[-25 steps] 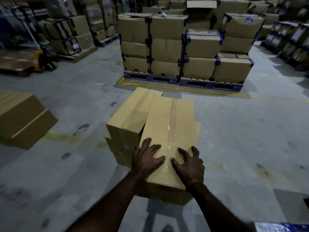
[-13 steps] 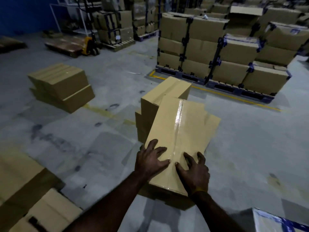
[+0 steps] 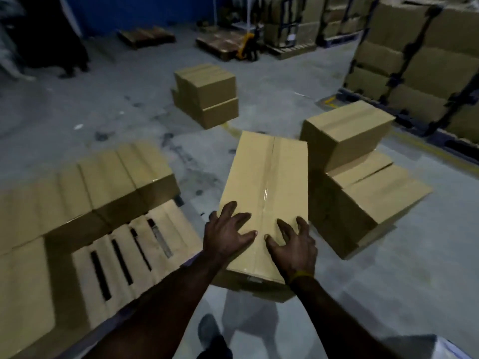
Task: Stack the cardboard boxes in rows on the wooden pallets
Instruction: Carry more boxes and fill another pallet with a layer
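A long taped cardboard box (image 3: 267, 182) is held out in front of me above the floor. My left hand (image 3: 225, 233) lies flat on its near top, fingers spread. My right hand (image 3: 291, 242) lies beside it on the same top, fingers spread, a yellow band at the wrist. How the box is borne from below is hidden. To the left lies a wooden pallet (image 3: 134, 250) with a row of boxes (image 3: 103, 187) along its far side and slats bare near me. A pile of boxes (image 3: 352, 177) stands on the floor to the right.
Two stacked boxes (image 3: 207, 95) sit on the floor ahead. Tall strapped pallet loads (image 3: 420, 63) fill the right. A yellow pallet jack (image 3: 247, 45) and bare pallets (image 3: 146, 37) stand at the back by a blue wall. My shoe (image 3: 210, 330) shows below.
My view has swung left and the box has come with it, away from the floor pile. The pallet with its row of boxes has come into view at left. Both hands stay on top.
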